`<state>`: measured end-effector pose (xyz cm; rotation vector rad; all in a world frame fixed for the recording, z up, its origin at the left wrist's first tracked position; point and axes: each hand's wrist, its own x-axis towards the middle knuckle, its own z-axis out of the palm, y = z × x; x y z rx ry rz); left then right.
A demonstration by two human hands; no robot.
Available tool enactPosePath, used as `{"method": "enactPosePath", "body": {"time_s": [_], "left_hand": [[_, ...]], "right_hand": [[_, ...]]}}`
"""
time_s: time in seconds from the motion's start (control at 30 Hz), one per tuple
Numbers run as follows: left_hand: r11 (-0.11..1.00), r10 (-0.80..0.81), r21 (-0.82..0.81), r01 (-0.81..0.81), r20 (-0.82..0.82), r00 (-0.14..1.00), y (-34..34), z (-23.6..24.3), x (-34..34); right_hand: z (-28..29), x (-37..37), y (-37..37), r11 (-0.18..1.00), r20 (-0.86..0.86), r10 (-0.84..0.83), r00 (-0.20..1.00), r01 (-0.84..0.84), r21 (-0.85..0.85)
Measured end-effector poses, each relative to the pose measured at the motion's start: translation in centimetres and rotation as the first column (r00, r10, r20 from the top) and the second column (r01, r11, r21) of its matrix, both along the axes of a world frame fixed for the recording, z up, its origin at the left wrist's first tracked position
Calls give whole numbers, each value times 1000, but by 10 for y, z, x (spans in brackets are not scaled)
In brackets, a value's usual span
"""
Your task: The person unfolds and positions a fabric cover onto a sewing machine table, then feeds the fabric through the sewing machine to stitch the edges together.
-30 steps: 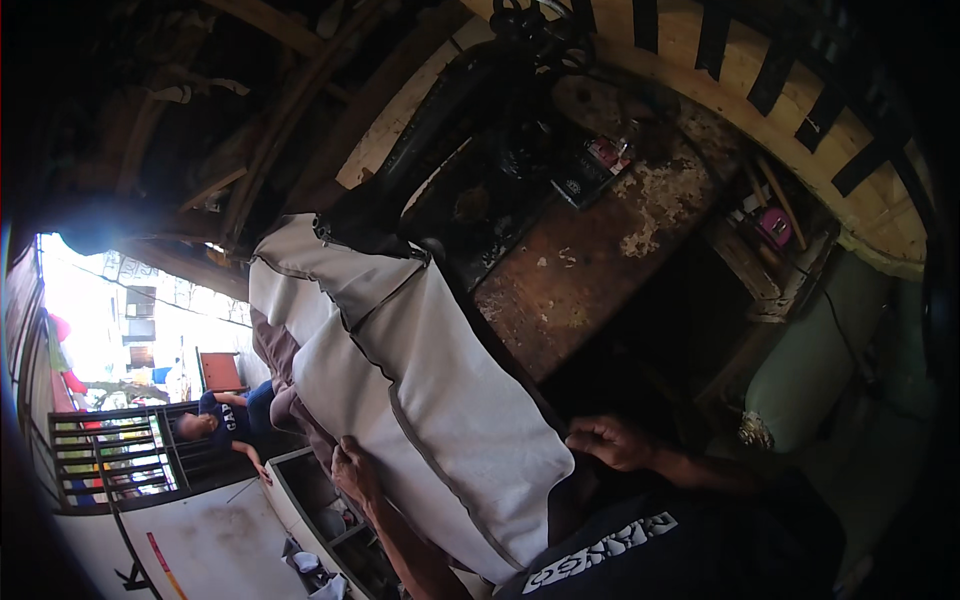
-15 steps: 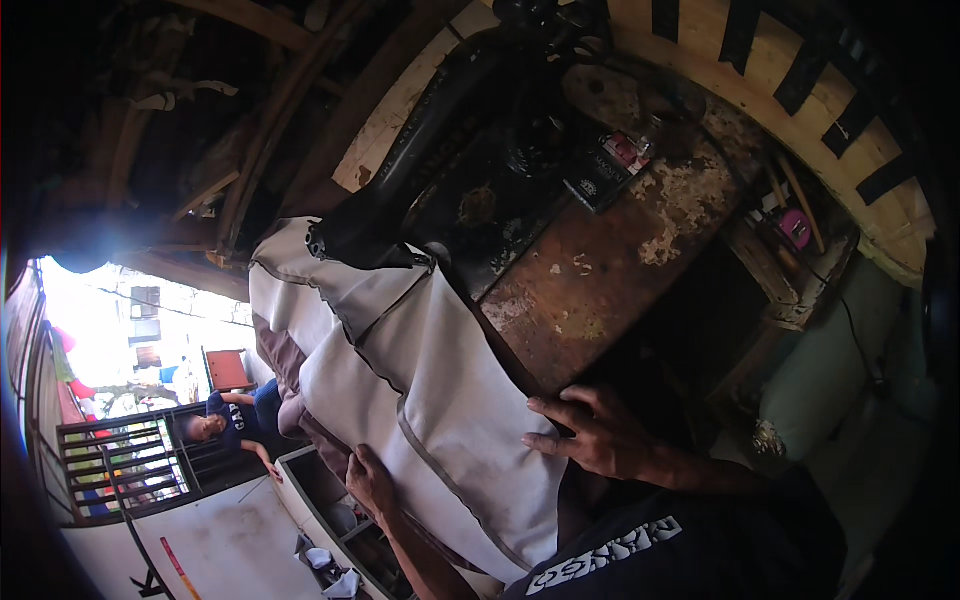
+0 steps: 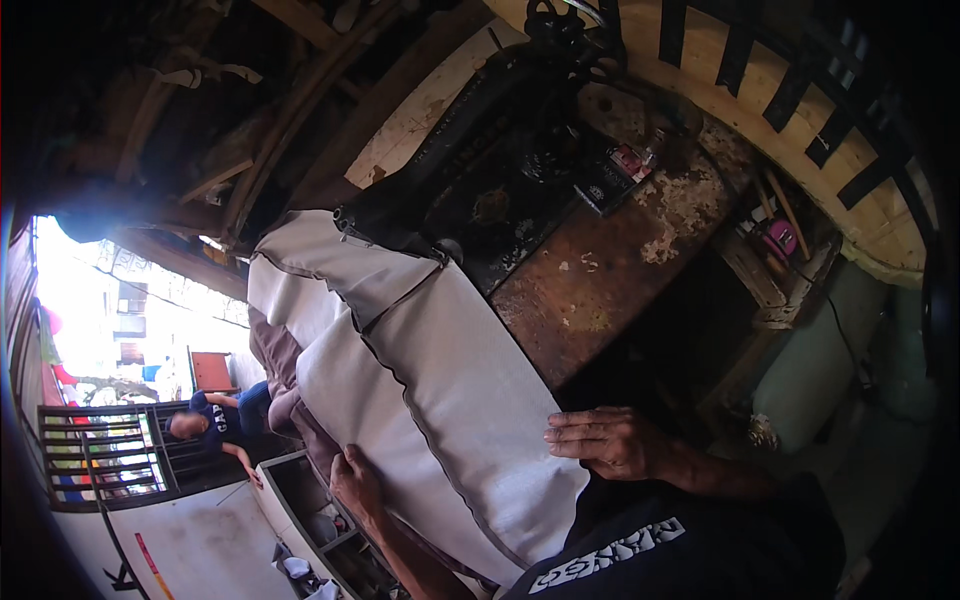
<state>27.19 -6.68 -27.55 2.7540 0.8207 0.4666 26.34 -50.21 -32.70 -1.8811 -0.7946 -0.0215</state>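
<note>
Well, right fingers (image 3: pixel 575 433) on pale cloth (image 3: pixel 460 350) (edge beside open dark gap (image 3: pixel 650 350)).

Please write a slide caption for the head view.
Left hand and right hand at opposite edges of pale cloth by a black sewing machine.

The pale cloth (image 3: pixel 470 360) looks matt. The sewing machine (image 3: pixel 440 165) appears glossy metal; the wooden tabletop (image 3: pixel 570 300) looks rough and flaking.

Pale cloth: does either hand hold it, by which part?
Cannot be told: left hand is at the left edge of the cloth, right hand flat on its right edge.
</note>
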Motion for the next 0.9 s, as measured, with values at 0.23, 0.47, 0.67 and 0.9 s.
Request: {"method": "enactPosePath", "body": {"time_s": [0.23,0.47,0.67,0.9], "left_hand": [[763,-641,-74,642,41,766,-156,53,87],[423,-902,-60,904,-121,414,-177,0,163],[466,-881,-111,878,-156,447,-184,-12,159],[479,-877,-104,872,-108,469,-181,-19,159]], "right_hand": [[0,-1,4,1000,32,-12,999,13,-4],[15,0,28,995,-35,92,995,-90,47],[23,-3,2,999,-98,16,995,-13,34],[21,0,-1,1000,-86,6,996,-7,-8]]}}
